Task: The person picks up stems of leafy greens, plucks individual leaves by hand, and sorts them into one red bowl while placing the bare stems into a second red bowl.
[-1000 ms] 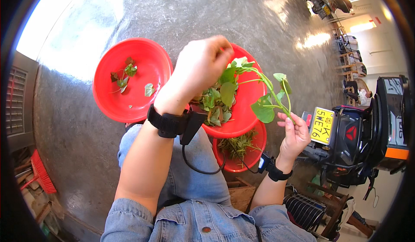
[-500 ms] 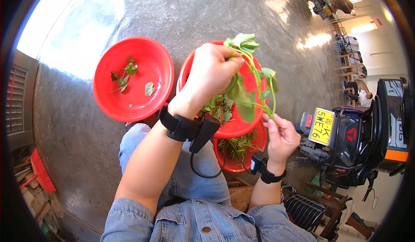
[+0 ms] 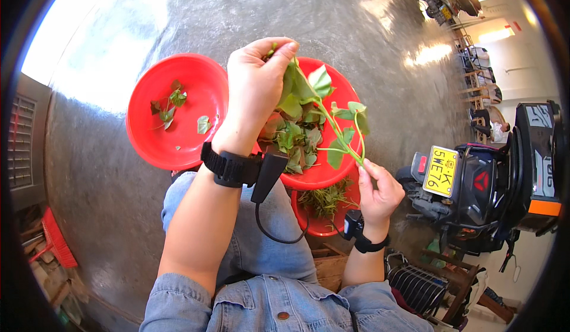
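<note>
We pinch leafy green stem [image 3: 332,124] taut, centre frame: left hand [image 3: 258,89] clenched on tip, right hand [image 3: 377,192] grasping base, over leaf-filled red basin [image 3: 341,172] catching falls; picked leaves in upper-left red basin [image 3: 154,148].

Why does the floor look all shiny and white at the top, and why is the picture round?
Head view: sunlight glares off the grey floor at upper left, washing it white; smaller bright patches sit upper right. The fisheye lens bends everything toward a dark round rim. The hands, left and right, and the leafy stem look sharp.
</note>
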Action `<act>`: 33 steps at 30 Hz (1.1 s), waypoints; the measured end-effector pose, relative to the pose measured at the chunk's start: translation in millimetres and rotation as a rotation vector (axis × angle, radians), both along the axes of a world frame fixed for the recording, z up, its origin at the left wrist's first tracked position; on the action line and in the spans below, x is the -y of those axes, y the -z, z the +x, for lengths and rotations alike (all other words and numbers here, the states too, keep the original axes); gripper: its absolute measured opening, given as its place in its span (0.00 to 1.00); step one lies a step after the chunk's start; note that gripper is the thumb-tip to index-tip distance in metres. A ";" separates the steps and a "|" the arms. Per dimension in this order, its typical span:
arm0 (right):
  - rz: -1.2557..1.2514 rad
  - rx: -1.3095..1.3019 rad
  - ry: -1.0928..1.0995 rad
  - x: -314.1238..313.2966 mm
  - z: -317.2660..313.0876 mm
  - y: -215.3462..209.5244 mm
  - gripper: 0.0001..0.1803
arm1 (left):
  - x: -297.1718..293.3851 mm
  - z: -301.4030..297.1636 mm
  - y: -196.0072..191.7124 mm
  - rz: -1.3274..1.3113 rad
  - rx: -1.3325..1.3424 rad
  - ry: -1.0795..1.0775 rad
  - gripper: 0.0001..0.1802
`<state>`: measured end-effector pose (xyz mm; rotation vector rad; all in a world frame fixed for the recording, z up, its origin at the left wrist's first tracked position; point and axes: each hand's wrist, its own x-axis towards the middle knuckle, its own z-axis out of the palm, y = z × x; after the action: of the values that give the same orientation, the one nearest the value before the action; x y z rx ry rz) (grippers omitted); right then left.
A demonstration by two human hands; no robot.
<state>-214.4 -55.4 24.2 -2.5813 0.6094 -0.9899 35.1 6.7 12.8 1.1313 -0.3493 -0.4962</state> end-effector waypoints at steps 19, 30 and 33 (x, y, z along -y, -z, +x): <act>-0.010 -0.138 -0.159 8.7 13.8 -16.3 0.09 | -1.1 -31.2 6.2 0.326 1.351 0.406 0.04; 0.008 -0.105 -0.128 12.2 10.3 -13.9 0.09 | 3.0 -36.7 9.0 0.371 1.459 0.293 0.03; 0.054 -0.096 -0.067 10.6 10.5 -12.8 0.09 | 2.2 -38.4 5.7 0.418 1.482 0.302 0.03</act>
<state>-203.9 -66.0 37.0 -2.5952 0.5621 -0.8208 -3.3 4.5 7.1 1.7186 -1.7752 0.1279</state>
